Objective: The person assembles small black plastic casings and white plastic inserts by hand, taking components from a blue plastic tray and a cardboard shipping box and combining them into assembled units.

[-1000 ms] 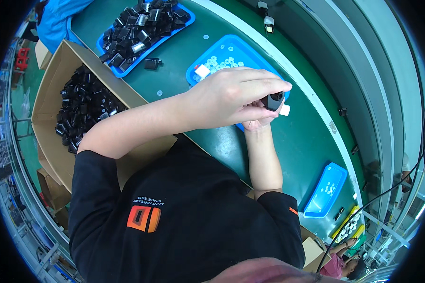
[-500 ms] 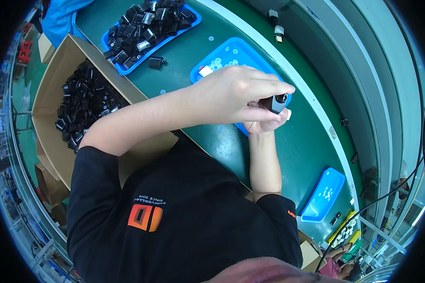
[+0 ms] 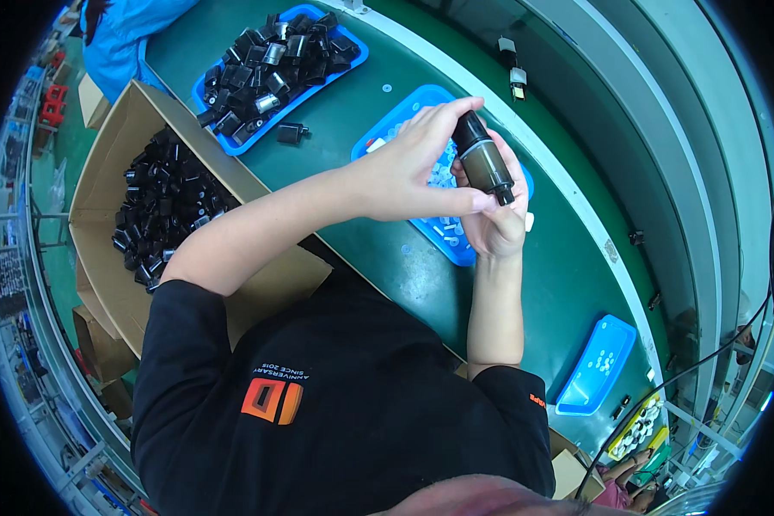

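Observation:
Between my hands is a black cylindrical part (image 3: 487,166) with a smoky see-through body, a tapered top and a narrow lower tip. My left hand (image 3: 413,159) spans it, fingers at the tapered end and thumb by the tip. Behind and to its right, my right hand (image 3: 500,225) is curled round it, some fingers hidden. Below my hands lies a blue tray (image 3: 460,254) holding small clear discs and short pale pieces, partly covered by my left hand. A small red and white object (image 3: 375,145) shows at its left edge.
A blue tray (image 3: 234,150) heaped with black parts stands at far left, a loose black part (image 3: 292,133) beside it. Nearer is a cardboard box (image 3: 103,206) of similar parts. At right sits another blue tray (image 3: 569,404) with discs. A person's blue sleeve (image 3: 116,52) shows at upper left.
The black part was pointing end-on inside my closed left hand; now it shows lengthwise. My hands have spread apart around it, uncovering more of the tray beneath. The whole view has shifted slightly.

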The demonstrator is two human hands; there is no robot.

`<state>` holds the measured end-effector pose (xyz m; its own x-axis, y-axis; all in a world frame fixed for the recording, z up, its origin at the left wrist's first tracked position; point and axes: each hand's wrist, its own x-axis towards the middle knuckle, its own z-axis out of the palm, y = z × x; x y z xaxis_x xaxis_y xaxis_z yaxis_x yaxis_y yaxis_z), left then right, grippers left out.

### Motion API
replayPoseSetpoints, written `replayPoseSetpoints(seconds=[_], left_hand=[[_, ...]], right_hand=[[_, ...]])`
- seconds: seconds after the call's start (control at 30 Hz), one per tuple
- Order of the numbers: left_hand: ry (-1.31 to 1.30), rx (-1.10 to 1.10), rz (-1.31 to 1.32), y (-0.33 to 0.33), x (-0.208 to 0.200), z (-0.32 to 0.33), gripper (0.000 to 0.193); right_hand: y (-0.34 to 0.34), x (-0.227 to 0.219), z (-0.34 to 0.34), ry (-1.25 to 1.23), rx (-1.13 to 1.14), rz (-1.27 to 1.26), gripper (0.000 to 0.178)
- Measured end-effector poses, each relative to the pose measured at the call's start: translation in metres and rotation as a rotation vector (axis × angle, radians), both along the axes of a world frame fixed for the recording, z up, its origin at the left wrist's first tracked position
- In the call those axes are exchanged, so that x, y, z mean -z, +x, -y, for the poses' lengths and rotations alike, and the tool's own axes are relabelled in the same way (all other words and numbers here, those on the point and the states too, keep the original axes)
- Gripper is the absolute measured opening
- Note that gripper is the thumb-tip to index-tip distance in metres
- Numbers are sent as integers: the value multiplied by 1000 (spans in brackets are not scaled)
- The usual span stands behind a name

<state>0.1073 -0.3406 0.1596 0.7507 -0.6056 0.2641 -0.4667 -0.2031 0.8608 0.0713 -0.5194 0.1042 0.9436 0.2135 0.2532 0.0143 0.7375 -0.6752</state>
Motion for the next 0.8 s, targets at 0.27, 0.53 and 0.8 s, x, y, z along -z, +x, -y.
replayPoseSetpoints(seconds=[0.27, 0.53, 0.8], left_hand=[[-53, -21, 41, -4, 6, 8, 76], [-31, -165, 301, -9, -29, -63, 78], [445, -859, 383, -95, 46, -312, 11]], right_hand=[[-3, 17, -15, 44, 194, 40, 67], [83, 37, 119, -1126, 750, -10, 49], [117, 45, 207, -2371, 1088, -524, 51]])
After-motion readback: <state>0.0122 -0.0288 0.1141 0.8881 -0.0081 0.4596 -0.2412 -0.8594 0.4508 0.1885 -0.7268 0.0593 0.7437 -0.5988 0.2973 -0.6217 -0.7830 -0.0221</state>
